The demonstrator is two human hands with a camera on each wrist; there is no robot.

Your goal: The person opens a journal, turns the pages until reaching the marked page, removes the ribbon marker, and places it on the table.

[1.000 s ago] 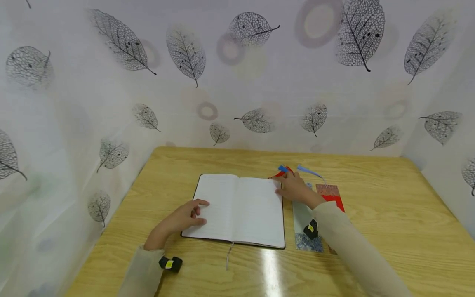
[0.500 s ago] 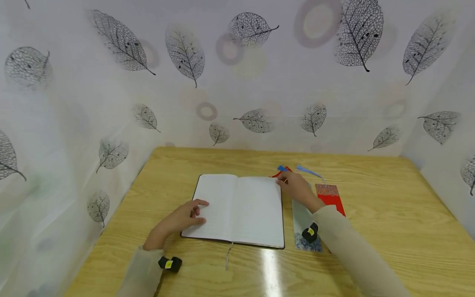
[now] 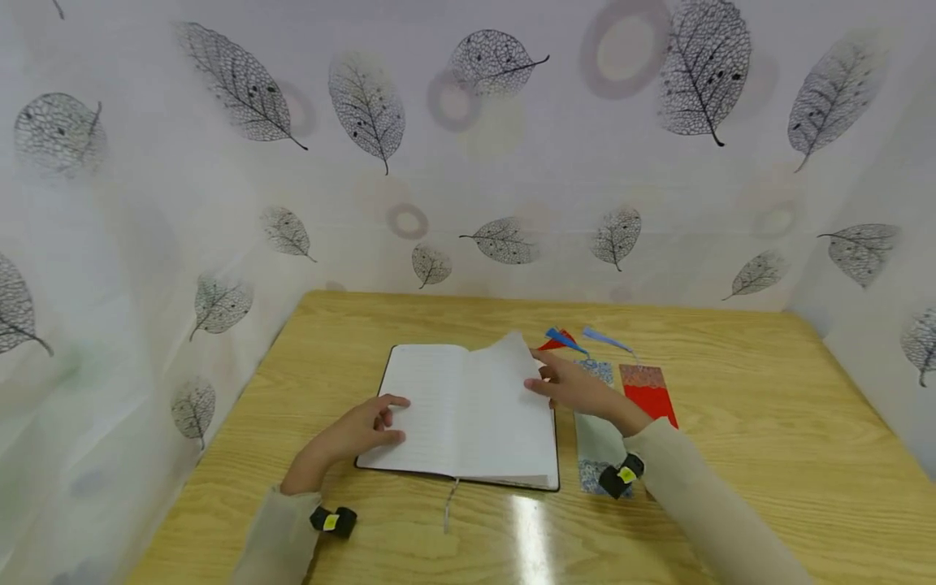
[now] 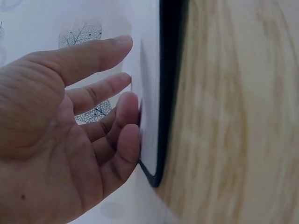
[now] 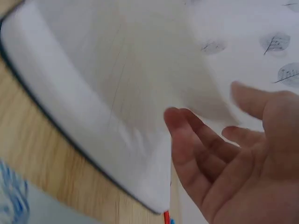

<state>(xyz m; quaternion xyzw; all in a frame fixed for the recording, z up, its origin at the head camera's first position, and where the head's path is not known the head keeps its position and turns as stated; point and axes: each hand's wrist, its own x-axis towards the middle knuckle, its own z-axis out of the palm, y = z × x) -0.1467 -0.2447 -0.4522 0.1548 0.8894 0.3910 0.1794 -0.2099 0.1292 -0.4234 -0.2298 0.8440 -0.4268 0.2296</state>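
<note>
An open notebook (image 3: 420, 370) with a dark cover lies on the wooden table. Its right-hand page (image 3: 504, 406) is partly lifted, the far corner curling up and leftward. My right hand (image 3: 581, 388) is at that page's outer edge; index finger and thumb stand apart, and the right wrist view shows the raised page (image 5: 187, 70) close to the fingertips. On the left page, my left hand (image 3: 354, 431) rests with thumb and index finger spread. The left wrist view has this left hand (image 4: 79, 126) beside the notebook's edge (image 4: 152, 116), outer fingers bent.
Right of the notebook lie a pale blue patterned bookmark (image 3: 595, 435) and a red one (image 3: 647, 398), both partly under the right arm. Blue tassels (image 3: 563, 339) and a red tassel (image 3: 557, 341) are behind them. A grey ribbon (image 3: 449, 512) hangs from the spine.
The right-hand page's far corner has come up and swung left. My right hand, at that corner half a second ago, has shifted slightly left and its thumb and finger have parted. The left hand stays.
</note>
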